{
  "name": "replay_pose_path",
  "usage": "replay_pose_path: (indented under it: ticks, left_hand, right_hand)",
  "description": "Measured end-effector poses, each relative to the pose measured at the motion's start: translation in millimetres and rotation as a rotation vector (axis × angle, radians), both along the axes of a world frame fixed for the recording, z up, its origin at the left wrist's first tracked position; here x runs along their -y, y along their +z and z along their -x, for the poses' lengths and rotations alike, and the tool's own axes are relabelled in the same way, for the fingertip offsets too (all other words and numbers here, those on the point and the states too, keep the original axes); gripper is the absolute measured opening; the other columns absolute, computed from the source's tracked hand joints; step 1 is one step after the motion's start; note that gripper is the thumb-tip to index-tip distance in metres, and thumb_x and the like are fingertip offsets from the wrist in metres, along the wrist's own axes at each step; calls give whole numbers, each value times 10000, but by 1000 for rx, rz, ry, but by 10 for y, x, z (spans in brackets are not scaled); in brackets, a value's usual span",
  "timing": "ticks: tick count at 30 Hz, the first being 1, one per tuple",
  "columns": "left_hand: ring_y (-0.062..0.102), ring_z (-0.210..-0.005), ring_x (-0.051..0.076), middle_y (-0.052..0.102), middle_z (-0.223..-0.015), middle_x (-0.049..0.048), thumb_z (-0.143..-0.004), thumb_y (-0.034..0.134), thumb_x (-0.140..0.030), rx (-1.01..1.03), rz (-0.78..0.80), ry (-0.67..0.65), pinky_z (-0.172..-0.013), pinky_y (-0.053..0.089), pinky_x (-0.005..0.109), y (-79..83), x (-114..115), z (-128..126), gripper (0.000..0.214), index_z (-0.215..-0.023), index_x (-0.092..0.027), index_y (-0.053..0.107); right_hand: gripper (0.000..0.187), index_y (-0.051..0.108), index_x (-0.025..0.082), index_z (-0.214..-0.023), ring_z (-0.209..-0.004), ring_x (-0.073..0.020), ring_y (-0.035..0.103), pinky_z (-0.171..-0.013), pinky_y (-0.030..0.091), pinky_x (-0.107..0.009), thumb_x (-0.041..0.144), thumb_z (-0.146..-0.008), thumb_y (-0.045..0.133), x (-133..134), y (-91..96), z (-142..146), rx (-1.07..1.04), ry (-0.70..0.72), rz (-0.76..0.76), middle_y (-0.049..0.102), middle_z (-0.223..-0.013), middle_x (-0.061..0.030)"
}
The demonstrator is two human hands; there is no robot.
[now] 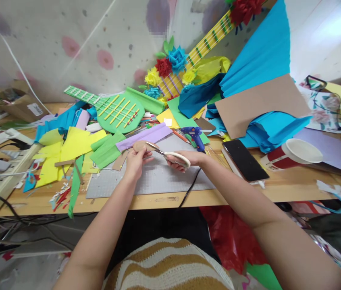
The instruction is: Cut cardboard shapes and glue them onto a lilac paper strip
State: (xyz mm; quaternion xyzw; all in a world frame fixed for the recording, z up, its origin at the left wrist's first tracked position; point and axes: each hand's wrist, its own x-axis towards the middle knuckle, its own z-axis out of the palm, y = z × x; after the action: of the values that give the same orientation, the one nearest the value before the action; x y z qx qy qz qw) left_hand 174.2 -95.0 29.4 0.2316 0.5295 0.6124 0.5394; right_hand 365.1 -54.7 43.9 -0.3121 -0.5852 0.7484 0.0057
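My left hand (136, 161) pinches a small round piece of brown cardboard (140, 146) above the grey cutting mat (155, 179). My right hand (188, 159) grips cream-handled scissors (170, 155), fingers closed through the handles. The metal blades point left and meet the edge of the cardboard piece. Both hands hover over the middle of the mat.
A blue glue gun (194, 135) lies just behind my right hand. A black phone (244, 160) and a tipped red paper cup (291, 154) lie to the right. Green paper guitar (113, 108), yellow, green and purple paper sheets crowd the left; blue paper and brown card (258, 102) fill the right.
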Motion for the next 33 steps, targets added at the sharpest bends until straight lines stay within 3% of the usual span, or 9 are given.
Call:
replay_pose_path:
  ticks: [7,17,33]
  left_hand:
    - [600,-525,121,609,-567,32,-704,620,-151,-19,31,-38,-502,533,253,-3,-20,50,81,-663,-85,598]
    - [604,-535,120,622,-599,43,-712,628,-134,-1,60,-89,-508,536,250,46,8,75,58,-709,-76,620]
    - [599,-558,121,613,-603,49,-736,592,-134,9,54,-178,-531,549,267,-20,-79,148,70,-717,-73,621]
  right_hand:
    - [557,431,150,-754,-421,-21,299,-365,285,-150,677,-647,574,-16,21,0,13,7,8,312,-524,83]
    - [575,436,146,-775,-419,-14,293,-357,278,-139,693,-646,557,-70,12,-41,25,50,22,305,-541,83]
    - [522,434,143,-787,-395,-13,263,-334,265,-137,657,-723,506,-179,13,-105,12,89,16,285,-532,87]
